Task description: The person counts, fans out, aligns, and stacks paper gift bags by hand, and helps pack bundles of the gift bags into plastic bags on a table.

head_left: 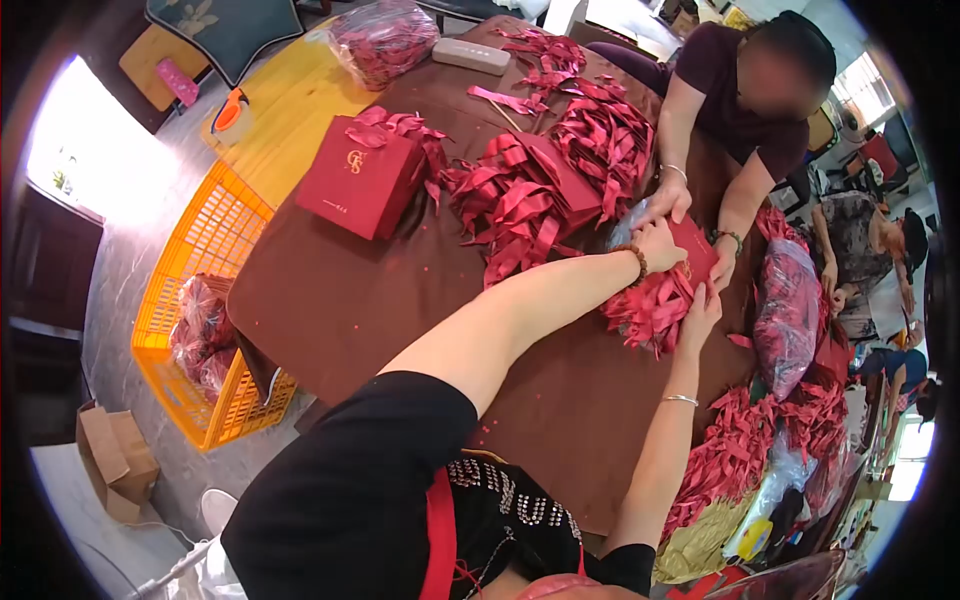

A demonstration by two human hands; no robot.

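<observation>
A bundle of red paper gift bags (697,248) with ribbon handles (652,305) is held over the right part of the table. My left hand (658,247), with a beaded bracelet at the wrist, is closed on the bundle's upper left side. My right hand (702,315), below a silver bangle, grips its lower right edge. Both hands of a co-worker (757,90) across the table are on the same bundle, one touching my left hand. My fingertips are partly hidden by the bags and that hand.
A standing red gift bag (360,172) and heaps of ribboned bags (535,195) lie on the brown tablecloth (330,280). A grey case (471,56) and a plastic-wrapped bundle (383,42) sit at the back. An orange crate (180,245) stands left; more wrapped bags (785,315) lie right.
</observation>
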